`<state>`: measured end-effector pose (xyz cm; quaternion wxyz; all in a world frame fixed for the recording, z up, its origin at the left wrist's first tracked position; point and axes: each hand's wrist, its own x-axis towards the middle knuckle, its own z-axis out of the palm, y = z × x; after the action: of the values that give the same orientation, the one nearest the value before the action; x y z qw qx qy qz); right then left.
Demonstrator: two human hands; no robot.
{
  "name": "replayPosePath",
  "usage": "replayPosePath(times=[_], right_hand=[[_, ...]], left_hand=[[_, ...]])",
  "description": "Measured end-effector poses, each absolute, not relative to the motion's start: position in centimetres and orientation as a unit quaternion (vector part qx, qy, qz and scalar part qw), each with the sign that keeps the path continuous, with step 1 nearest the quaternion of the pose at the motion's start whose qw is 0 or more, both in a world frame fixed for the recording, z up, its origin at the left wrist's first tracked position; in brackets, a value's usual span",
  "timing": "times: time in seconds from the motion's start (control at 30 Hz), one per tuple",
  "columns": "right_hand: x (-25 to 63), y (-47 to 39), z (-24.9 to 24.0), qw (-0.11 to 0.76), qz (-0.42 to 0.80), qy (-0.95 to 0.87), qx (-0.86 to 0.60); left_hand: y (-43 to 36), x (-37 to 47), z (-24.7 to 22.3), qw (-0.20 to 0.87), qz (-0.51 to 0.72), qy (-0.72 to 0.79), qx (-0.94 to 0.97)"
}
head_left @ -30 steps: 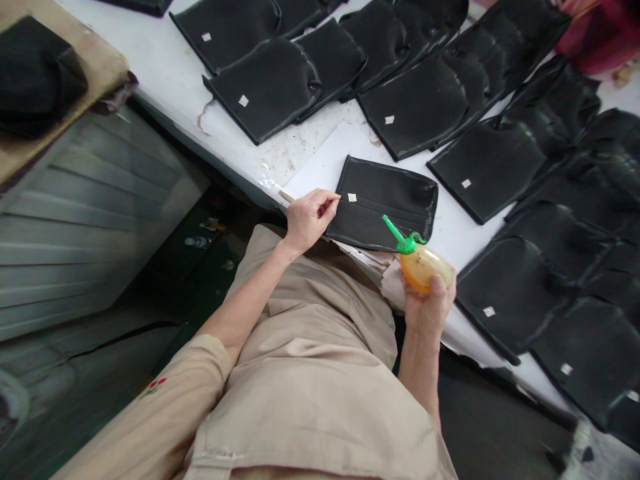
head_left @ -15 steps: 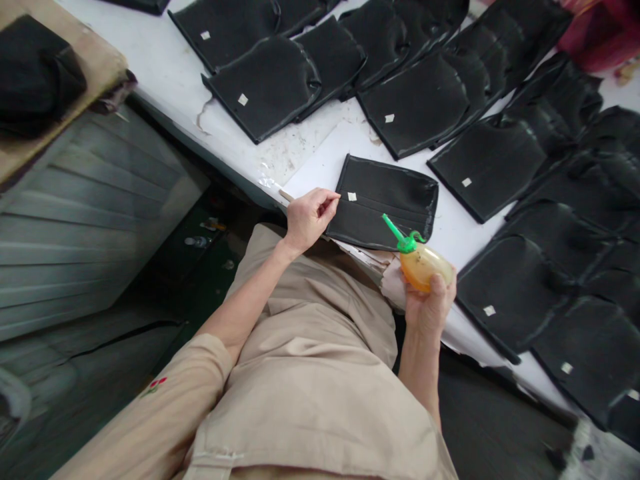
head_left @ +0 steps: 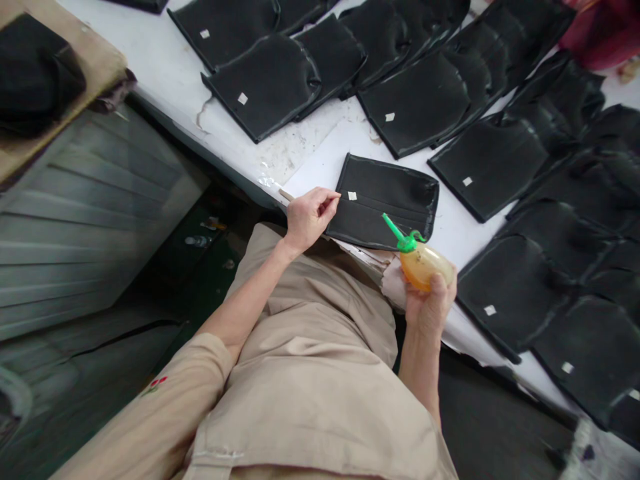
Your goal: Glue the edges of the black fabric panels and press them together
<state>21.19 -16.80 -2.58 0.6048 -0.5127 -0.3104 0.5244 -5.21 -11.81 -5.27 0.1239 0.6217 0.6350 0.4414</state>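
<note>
A flat black leather-like panel [head_left: 385, 183] with a small white sticker lies at the table's near edge. My left hand [head_left: 311, 219] is closed in a pinch at the panel's left edge, thumb and forefinger together beside the sticker. In my right hand [head_left: 427, 307] is a squeeze bottle [head_left: 425, 265] of amber liquid, tilted, its green nozzle pointing up and left over the panel's lower right part. The nozzle tip appears apart from the panel. Behind my left hand a short stick-like end [head_left: 286, 195] shows; the rest of it is hidden.
Rows of overlapping black pieces [head_left: 265, 83] with white stickers cover the back and right of the white table [head_left: 165, 73]. A brown board [head_left: 103, 60] bearing a black item [head_left: 37, 73] stands at the left. Something red [head_left: 607, 33] is at the far right corner.
</note>
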Motion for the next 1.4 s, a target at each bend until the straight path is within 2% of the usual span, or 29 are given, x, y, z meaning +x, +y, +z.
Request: replayPosePath(times=[1.4], right_hand=[[21.18, -16.89, -2.52, 0.6, 0.52, -0.309, -0.524]], left_hand=[[-11.88, -5.18, -5.2, 0.115, 0.442, 0.635, 0.623]])
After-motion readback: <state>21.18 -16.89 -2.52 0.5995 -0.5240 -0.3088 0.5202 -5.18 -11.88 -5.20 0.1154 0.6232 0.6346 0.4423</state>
